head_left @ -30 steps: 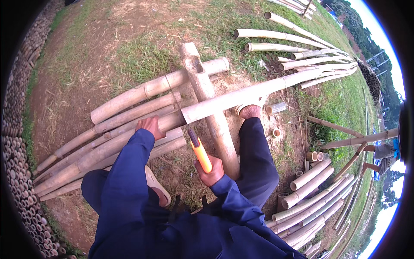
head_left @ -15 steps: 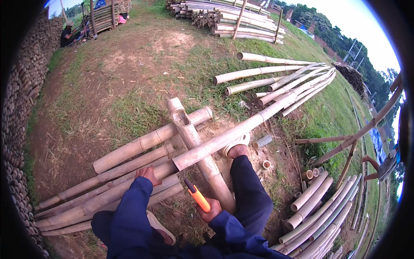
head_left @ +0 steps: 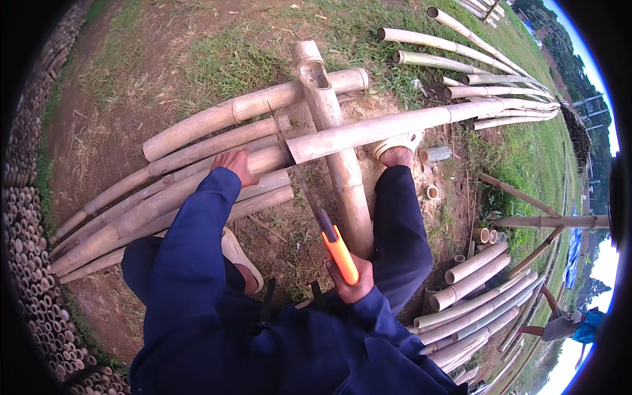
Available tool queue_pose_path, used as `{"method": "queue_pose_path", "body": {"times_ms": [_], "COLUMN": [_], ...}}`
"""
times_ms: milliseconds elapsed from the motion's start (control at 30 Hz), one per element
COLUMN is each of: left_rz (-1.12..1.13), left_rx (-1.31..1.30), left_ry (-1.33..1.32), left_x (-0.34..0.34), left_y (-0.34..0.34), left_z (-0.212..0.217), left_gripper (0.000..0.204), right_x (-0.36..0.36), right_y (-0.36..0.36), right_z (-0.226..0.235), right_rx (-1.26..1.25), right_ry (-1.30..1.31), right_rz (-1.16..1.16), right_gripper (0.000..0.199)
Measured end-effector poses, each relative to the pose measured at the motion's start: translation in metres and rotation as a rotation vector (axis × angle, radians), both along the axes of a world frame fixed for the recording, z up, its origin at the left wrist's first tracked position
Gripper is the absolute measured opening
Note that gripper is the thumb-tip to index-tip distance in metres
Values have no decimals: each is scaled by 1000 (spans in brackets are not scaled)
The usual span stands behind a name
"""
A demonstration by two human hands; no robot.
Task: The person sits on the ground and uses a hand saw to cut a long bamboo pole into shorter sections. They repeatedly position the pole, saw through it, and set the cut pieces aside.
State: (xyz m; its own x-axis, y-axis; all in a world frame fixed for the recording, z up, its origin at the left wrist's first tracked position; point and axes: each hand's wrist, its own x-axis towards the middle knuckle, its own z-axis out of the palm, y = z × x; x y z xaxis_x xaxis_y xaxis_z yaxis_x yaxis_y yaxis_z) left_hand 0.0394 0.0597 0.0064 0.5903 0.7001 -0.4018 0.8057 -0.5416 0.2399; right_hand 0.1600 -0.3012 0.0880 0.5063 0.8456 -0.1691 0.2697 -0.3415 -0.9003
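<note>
My left hand is closed over a thick bamboo pole that lies among several others on the left. In my right hand is a hand saw with an orange handle. Its thin dark blade slants up and away, crossing where the held pole meets the pale open end of a long bamboo pole. How deep the blade sits there I cannot tell. The long pole rests across a thick notched bamboo piece, which leans over another bamboo pole.
My feet, in cream clogs, stand either side of the notched piece. Short bamboo offcuts lie by my right foot. Cut bamboo lengths are stacked at right, near a bamboo rail. A person is beyond; a bamboo stack lines the left.
My view has tipped downward and turned. The saw's blade now stretches across the pole ends, where before mainly its handle showed. My left hand stays on the pole.
</note>
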Motion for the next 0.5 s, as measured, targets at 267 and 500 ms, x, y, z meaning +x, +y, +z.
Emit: {"method": "queue_pose_path", "body": {"times_ms": [267, 500], "left_rz": [-34, -33], "left_rx": [-16, 20], "left_ry": [7, 12], "left_x": [18, 0], "left_y": [0, -1], "left_z": [-4, -8], "left_gripper": [78, 75], "right_x": [15, -15], "right_y": [47, -74], "right_z": [-36, 35], "right_rx": [37, -24], "right_ry": [-28, -43], "right_rz": [-7, -7], "right_gripper": [16, 22]}}
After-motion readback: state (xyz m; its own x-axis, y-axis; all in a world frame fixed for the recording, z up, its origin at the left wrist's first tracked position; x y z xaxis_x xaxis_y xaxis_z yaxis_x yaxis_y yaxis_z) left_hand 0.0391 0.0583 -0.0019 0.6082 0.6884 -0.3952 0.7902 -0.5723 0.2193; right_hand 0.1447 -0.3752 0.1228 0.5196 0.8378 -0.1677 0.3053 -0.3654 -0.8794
